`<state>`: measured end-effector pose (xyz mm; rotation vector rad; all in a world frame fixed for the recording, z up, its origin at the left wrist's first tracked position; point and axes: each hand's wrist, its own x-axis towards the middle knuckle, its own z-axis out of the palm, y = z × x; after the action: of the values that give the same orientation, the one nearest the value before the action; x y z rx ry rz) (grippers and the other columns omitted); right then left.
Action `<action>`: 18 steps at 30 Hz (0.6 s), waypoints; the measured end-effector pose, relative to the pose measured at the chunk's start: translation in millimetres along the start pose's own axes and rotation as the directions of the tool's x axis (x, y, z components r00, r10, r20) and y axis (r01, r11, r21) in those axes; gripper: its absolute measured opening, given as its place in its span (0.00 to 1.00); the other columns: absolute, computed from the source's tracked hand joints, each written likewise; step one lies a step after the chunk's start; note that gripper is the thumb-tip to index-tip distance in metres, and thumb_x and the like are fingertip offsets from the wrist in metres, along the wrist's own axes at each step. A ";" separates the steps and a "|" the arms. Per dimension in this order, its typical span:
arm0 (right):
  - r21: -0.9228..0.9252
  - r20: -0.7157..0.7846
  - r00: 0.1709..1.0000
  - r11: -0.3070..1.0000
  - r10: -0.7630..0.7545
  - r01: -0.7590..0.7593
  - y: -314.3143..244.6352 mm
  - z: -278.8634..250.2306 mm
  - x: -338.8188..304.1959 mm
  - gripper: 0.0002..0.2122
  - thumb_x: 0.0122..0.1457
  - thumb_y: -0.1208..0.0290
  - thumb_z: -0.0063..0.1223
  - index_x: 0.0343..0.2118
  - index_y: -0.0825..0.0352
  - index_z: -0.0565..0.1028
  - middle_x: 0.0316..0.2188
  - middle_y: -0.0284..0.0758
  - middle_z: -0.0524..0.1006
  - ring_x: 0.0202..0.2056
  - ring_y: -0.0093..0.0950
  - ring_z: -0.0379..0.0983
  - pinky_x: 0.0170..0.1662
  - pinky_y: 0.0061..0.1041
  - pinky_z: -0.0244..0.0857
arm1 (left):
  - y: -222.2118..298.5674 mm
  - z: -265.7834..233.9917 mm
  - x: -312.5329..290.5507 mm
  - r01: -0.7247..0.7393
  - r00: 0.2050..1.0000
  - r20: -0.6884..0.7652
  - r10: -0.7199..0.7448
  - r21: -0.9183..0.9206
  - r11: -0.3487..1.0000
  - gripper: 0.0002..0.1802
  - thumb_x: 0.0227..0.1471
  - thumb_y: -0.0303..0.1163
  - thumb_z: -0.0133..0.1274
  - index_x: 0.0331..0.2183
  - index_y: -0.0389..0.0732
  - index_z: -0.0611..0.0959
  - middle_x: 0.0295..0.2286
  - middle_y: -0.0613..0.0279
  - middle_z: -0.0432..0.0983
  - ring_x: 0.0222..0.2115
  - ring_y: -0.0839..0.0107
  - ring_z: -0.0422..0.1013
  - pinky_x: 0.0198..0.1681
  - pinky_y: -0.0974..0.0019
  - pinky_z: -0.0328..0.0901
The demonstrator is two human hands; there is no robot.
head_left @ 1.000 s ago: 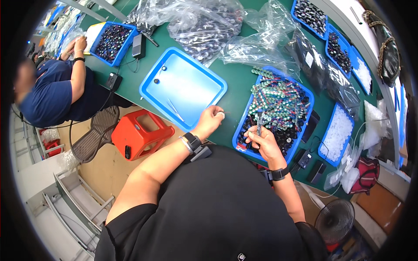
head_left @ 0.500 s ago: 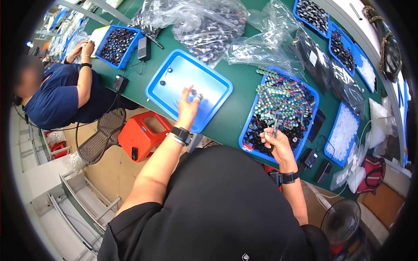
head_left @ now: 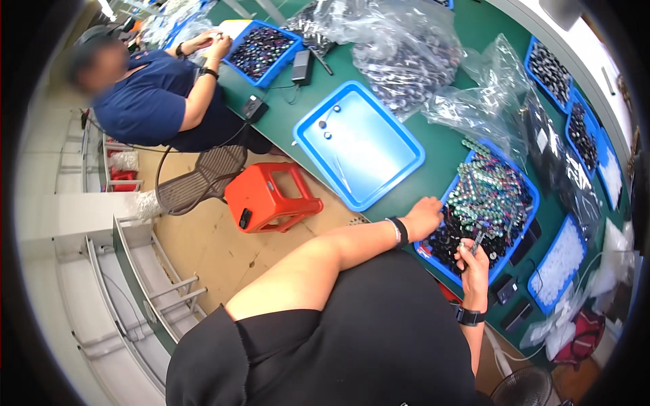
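My right hand (head_left: 472, 267) is closed around a slim, dark pen-shaped tool (head_left: 478, 241), held upright over the near part of a blue tray (head_left: 535, 203). Strings of green, shiny beads (head_left: 491, 183) heap up in that tray, with loose black round pieces (head_left: 443, 240) at its near left. At the tray's left rim is my left hand (head_left: 425, 216), its fingers bent down toward the black pieces and their tips hidden. Further left lies another blue tray (head_left: 379, 152); a few small dark caps (head_left: 322, 124) sit at its far left, with a thin pale stick (head_left: 343, 177) inside.
Clear plastic bags of dark pieces (head_left: 406, 61) cover the table's far side. A blue tray of white pieces (head_left: 558, 264) stands at the right. To the left are a red stool (head_left: 271, 196) and a seated co-worker (head_left: 159, 95) beside another bead tray (head_left: 264, 54).
My left hand has moved right, from the left tray to the bead tray's rim. Another small piece now lies in the left tray. The view has shifted; my right hand keeps the tool.
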<state>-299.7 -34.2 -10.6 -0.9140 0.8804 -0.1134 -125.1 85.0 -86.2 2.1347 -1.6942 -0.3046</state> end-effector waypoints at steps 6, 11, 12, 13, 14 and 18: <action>-0.020 -0.020 1.000 1.000 -0.016 0.015 1.2 -3.9 -2.3 0.10 0.54 0.78 0.55 0.39 0.70 0.73 0.27 0.29 0.73 0.26 0.18 0.70 0.22 0.13 0.56 | 4.2 3.5 -3.2 -0.155 0.987 -0.032 0.156 0.025 0.988 0.06 0.41 0.30 0.50 0.25 0.41 0.79 0.29 0.62 0.70 0.35 0.65 0.64 0.38 0.65 0.60; -0.096 -0.003 0.998 0.994 -0.059 0.059 -13.2 3.2 -3.0 0.08 0.55 0.75 0.55 0.37 0.70 0.73 0.26 0.30 0.73 0.25 0.15 0.68 0.22 0.11 0.54 | 7.4 -1.3 7.1 -0.205 0.979 -0.043 0.201 -0.170 0.964 0.05 0.40 0.29 0.51 0.25 0.41 0.77 0.26 0.58 0.70 0.31 0.59 0.69 0.36 0.58 0.63; -0.092 0.005 0.997 0.993 -0.078 0.078 -11.7 3.6 0.0 0.08 0.55 0.74 0.55 0.37 0.70 0.73 0.25 0.30 0.73 0.25 0.15 0.67 0.22 0.11 0.53 | 11.9 -8.5 6.7 -0.001 0.997 0.073 0.023 -0.286 0.958 0.09 0.39 0.26 0.53 0.29 0.39 0.78 0.26 0.53 0.72 0.34 0.55 0.71 0.39 0.55 0.65; -0.062 0.027 0.996 0.995 -0.082 0.083 -17.5 8.6 -1.0 0.08 0.55 0.74 0.55 0.37 0.70 0.73 0.26 0.30 0.73 0.24 0.15 0.66 0.22 0.12 0.53 | 9.9 -5.4 7.4 0.113 0.994 0.047 -0.103 -0.510 0.853 0.15 0.37 0.24 0.55 0.33 0.39 0.79 0.30 0.50 0.74 0.36 0.52 0.71 0.42 0.56 0.66; -0.067 0.021 0.995 0.993 -0.098 0.100 -17.7 8.5 1.5 0.08 0.56 0.75 0.54 0.37 0.71 0.73 0.26 0.31 0.73 0.23 0.15 0.66 0.23 0.12 0.53 | 3.9 -9.1 12.6 0.080 0.996 0.018 -0.085 -0.568 0.819 0.17 0.40 0.22 0.55 0.38 0.39 0.79 0.33 0.50 0.74 0.36 0.57 0.71 0.42 0.61 0.67; -0.022 0.075 0.990 0.993 -0.117 0.119 -27.4 13.0 4.9 0.08 0.56 0.74 0.54 0.37 0.70 0.73 0.28 0.32 0.74 0.26 0.16 0.67 0.25 0.13 0.55 | 17.1 -73.0 25.7 0.512 0.842 0.490 -0.224 -0.857 0.051 0.22 0.46 0.20 0.52 0.46 0.30 0.74 0.39 0.58 0.72 0.41 0.73 0.69 0.47 0.71 0.64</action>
<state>-280.0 -45.2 10.2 -0.9895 0.7613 -0.1696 -104.3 69.4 -11.3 1.3421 -0.4540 -1.4352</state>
